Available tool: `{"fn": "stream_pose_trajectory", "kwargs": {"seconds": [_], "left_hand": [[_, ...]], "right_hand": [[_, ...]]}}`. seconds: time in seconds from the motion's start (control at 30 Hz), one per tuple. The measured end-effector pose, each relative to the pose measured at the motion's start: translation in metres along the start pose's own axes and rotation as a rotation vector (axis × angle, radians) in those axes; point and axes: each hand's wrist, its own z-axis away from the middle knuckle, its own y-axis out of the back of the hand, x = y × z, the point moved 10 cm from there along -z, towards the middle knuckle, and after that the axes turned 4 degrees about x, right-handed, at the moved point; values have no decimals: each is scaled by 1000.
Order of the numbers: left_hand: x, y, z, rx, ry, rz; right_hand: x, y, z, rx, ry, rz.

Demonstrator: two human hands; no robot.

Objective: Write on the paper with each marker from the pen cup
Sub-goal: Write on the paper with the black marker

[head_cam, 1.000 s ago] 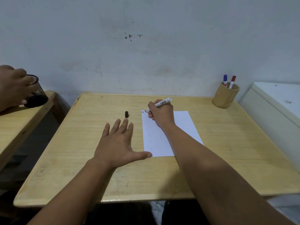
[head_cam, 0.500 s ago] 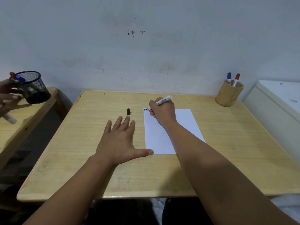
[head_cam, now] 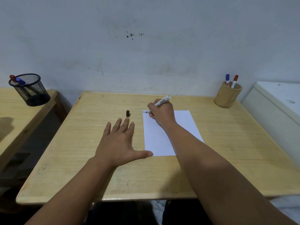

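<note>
Nearest are two bare forearms reaching out over the front edge of a pale wooden desk [head_cam: 227, 159]. The left hand [head_cam: 120, 143] lies palm down on the wood, its fingers [head_cam: 125, 125] spread flat and holding nothing, the thumb stretched sideways so its tip touches the near left corner of the paper [head_cam: 162, 143]. That white sheet lies flat a little right of the desk's middle, its long sides running away from the person.

Further along, the right hand [head_cam: 162, 113] rests on the upper left part of the sheet, its fingers curled tight around a white marker [head_cam: 159, 102]. The marker slants, tail up and to the right, tip down at the top left corner of the paper, where a few short dark strokes [head_cam: 144, 112] show. Just left of that corner, beyond the left fingertips, a small black cap [head_cam: 128, 113] stands alone on the wood.

At the far right corner of the desk, well apart from the paper, stands a round wooden pen cup [head_cam: 227, 98] with a blue-capped marker [head_cam: 227, 79] and a red-capped marker [head_cam: 234, 81] upright in it. Off to the far left, on a separate wooden desk [head_cam: 16, 114], sits a black mesh pen holder [head_cam: 30, 91] with red and blue caps poking over its rim. A scuffed grey wall [head_cam: 146, 46] closes it all off behind.
</note>
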Motion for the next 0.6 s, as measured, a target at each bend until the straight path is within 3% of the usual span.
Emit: {"fn": "stream_pose_trajectory", "kwargs": {"seconds": [0.23,0.33,0.43,0.6], "left_hand": [[3,9,4,27,-7,87],[-8,32,0,229,111,305],[-20,49,-18,381,199,339],[-26,41,-58,296,181,225]], "right_hand": [[-3,5,0,1,-99,-237],[-23,6,3,-33,-96,-238],[-50,18,7,-6,22,-180],[-74,27,17,-110,91,-145]]}}
